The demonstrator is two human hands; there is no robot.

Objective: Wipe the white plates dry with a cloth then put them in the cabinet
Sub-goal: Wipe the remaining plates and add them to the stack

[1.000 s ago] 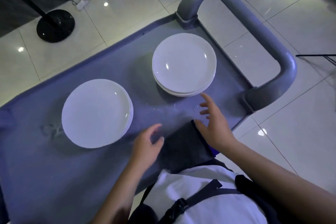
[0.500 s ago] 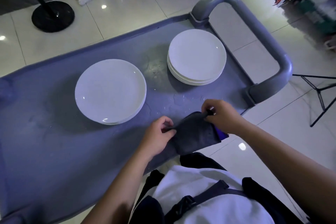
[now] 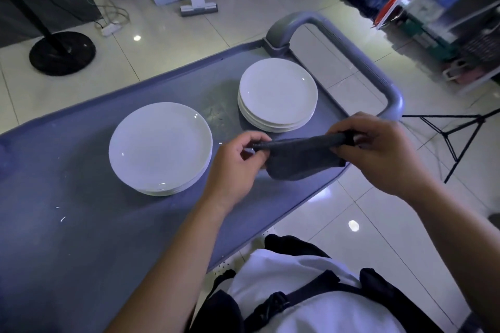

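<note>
while both hands (image 3: 305, 159) pinch the dark cloth (image 3: 300, 159) taut, two plate stacks (image 3: 278, 93) rest nearby.

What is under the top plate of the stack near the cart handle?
More white plates: under the top plate, several rims show. Their faces are covered, so wetness cannot be judged. The stack rests on the grey cart.

Two stacks of white plates on a grey cart top (image 3: 81, 224): left stack (image 3: 160, 147), right stack (image 3: 278, 94), apart. Dark cloth (image 3: 300, 159) stretched between left hand (image 3: 235, 167) and right hand (image 3: 378, 154), pinched at each end, above the cart's near edge. Cart handle (image 3: 351, 43) beyond.
</note>
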